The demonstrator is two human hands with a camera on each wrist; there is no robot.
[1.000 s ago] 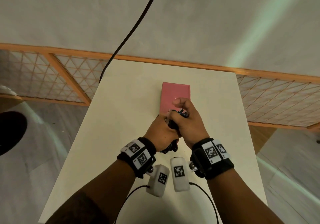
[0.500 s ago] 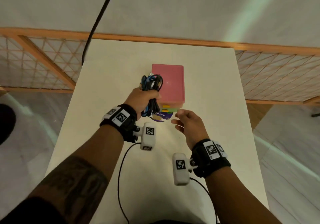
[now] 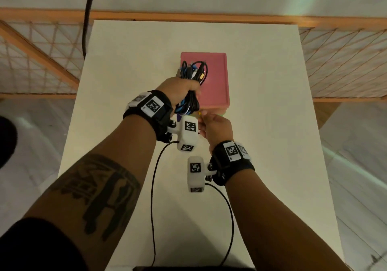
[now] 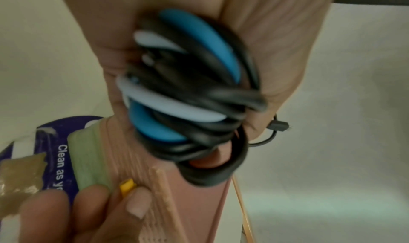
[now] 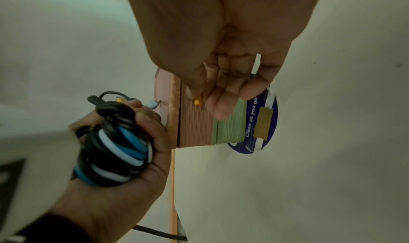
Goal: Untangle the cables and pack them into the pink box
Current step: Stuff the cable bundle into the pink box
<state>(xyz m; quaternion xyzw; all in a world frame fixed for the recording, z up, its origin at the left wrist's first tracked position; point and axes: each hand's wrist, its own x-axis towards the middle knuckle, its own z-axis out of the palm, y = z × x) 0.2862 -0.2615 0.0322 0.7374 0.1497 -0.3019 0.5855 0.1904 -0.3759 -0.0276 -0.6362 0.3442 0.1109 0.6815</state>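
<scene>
The pink box point(image 3: 213, 78) stands mid-table with its lid down; it sits on a green layer point(image 5: 230, 124). My left hand point(image 3: 184, 90) grips a coiled bundle of black, blue and white cables point(image 3: 191, 74) just above the box's left edge, with plug ends sticking out at the top. The bundle point(image 4: 188, 98) fills the left wrist view, wrapped in my palm. My right hand point(image 3: 202, 122) is at the box's near face. In the right wrist view its thumb and fingertips point(image 5: 219, 110) pinch a small yellow latch point(image 5: 197, 101) on the box front point(image 5: 192, 124).
A round purple sticker point(image 5: 261, 115) with brown tape lies on the white table point(image 3: 272, 145) under the box's near end. A black cable point(image 3: 88, 15) hangs past the table's far left corner. An orange lattice fence point(image 3: 335, 53) runs behind the table and beside it.
Both hands were joined on the bundle in front of the box. The left hand then carried the bundle off to the box's left side, and the right hand has reached the latch.
</scene>
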